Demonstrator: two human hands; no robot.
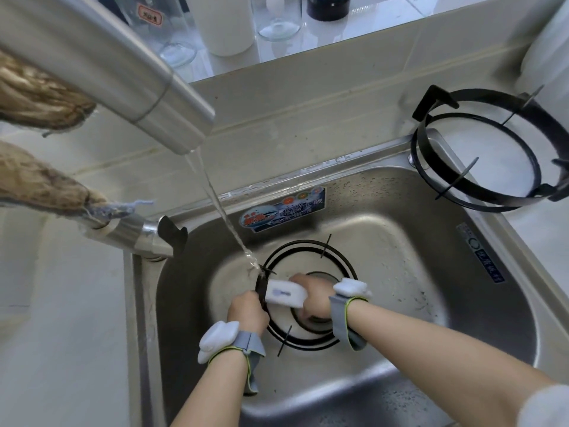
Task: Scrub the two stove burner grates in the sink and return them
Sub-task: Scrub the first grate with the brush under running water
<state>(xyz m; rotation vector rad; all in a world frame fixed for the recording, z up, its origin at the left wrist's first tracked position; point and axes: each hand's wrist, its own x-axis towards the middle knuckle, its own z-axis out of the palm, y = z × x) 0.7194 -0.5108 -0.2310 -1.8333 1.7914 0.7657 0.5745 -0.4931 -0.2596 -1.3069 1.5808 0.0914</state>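
A black round burner grate [334, 257] lies in the steel sink [431, 272] over the drain. My left hand [246, 312] grips the grate's left rim. My right hand [314, 295] holds a white sponge [283, 292] pressed against that same rim. Water [221, 211] runs from the faucet [123, 78] onto the grate just above the sponge. A second black grate [480, 149] rests on the counter at the sink's back right corner.
The faucet spout crosses the upper left, close to the camera. Brown cloth bundles [40, 97] hang at the left. Glass jars [277, 23] and a white cylinder [228, 23] stand on the ledge behind. A white object [548, 50] sits far right.
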